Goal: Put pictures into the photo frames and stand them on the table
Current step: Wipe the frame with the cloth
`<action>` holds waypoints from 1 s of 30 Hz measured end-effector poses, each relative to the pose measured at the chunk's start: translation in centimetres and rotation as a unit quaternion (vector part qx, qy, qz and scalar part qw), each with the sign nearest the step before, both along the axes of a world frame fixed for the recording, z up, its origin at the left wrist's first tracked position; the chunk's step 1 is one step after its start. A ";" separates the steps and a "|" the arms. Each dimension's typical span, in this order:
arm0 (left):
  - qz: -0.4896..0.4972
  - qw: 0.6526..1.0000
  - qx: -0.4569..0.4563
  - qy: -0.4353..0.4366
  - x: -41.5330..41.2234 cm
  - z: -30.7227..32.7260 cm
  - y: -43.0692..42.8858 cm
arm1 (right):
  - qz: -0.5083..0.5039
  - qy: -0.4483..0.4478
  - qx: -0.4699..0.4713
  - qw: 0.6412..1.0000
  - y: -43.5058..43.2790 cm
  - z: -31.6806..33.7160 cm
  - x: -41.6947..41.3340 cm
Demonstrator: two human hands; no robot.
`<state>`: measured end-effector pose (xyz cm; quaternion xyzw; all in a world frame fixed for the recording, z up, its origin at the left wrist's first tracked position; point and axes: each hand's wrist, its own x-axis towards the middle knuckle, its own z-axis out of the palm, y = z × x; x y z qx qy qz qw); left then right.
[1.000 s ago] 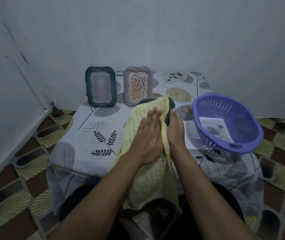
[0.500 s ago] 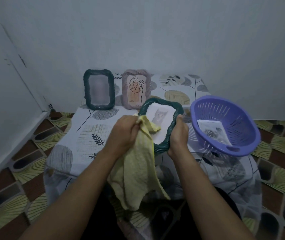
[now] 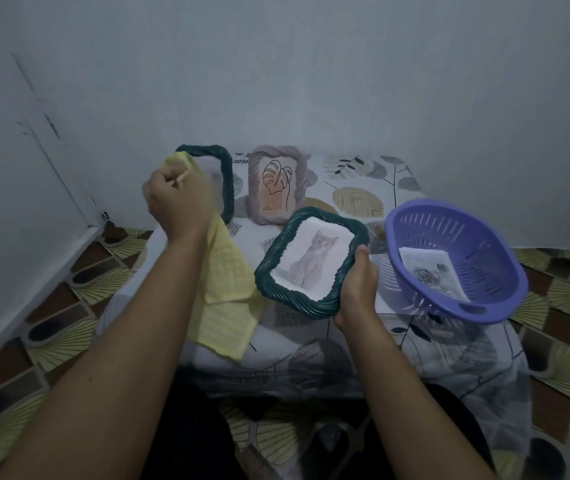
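The left hand (image 3: pixel 176 199), clutching the yellow cloth (image 3: pixel 224 289), has swung toward the table (image 3: pixel 356 199)'s far-left corner; the cat frame (image 3: pixel 290 299), gripped by the right hand (image 3: pixel 356 289), seems ready to stand.

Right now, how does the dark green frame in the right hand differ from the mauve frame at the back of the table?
The held green frame is gripped tilted by the right hand; the mauve frame stands upright on the table. The held green frame shows a cat picture; the mauve frame shows a leaf line drawing. Both have twisted, rope-like borders and already hold a picture.
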<state>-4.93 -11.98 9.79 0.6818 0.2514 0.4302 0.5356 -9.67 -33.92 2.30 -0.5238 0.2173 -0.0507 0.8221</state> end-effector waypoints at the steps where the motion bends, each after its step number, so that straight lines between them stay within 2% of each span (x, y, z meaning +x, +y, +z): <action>1: -0.010 0.999 0.035 -0.008 -0.1 -0.4 -0.1 | 0.001 -0.002 0.002 1.000 0.1 -0.1 0.0; 4: -0.075 0.982 0.173 0.020 -0.7 -3.7 -0.5 | 0.007 -0.006 0.001 1.000 0.4 -0.4 0.1; 6: -0.139 0.955 0.254 0.069 -1.2 -7.0 -0.5 | 0.010 -0.006 0.000 1.000 0.5 -0.5 0.0; 8: -0.183 0.916 0.323 0.152 -1.9 -10.1 -0.5 | 0.015 -0.002 0.004 1.000 0.6 -0.6 0.0; 10: -0.174 0.877 0.374 0.247 -3.0 -12.5 -0.4 | 0.017 0.001 0.005 1.000 0.6 -0.8 0.0; 12: -0.176 0.850 0.396 0.300 -4.0 -14.1 -0.4 | 0.017 -0.002 0.005 1.000 0.6 -0.8 0.1; 16: -0.192 0.843 0.405 0.298 -4.8 -15.5 -0.3 | 0.012 -0.002 -0.003 1.000 0.7 -0.8 0.4; 22: -0.230 0.844 0.383 0.297 -5.4 -13.0 -1.4 | 0.009 0.013 -0.047 0.999 1.0 -1.1 0.4; 24: -0.199 0.853 0.381 0.295 -5.2 -11.9 -2.0 | 0.016 0.021 -0.061 0.998 1.0 -1.3 0.5; 28: -0.158 0.846 0.464 0.210 -5.3 -10.7 -3.4 | 0.027 0.021 -0.089 0.995 0.6 -1.5 0.6; 30: -0.207 0.848 0.462 0.157 -5.8 -10.0 -4.1 | 0.036 0.003 -0.112 0.993 0.4 -1.4 0.7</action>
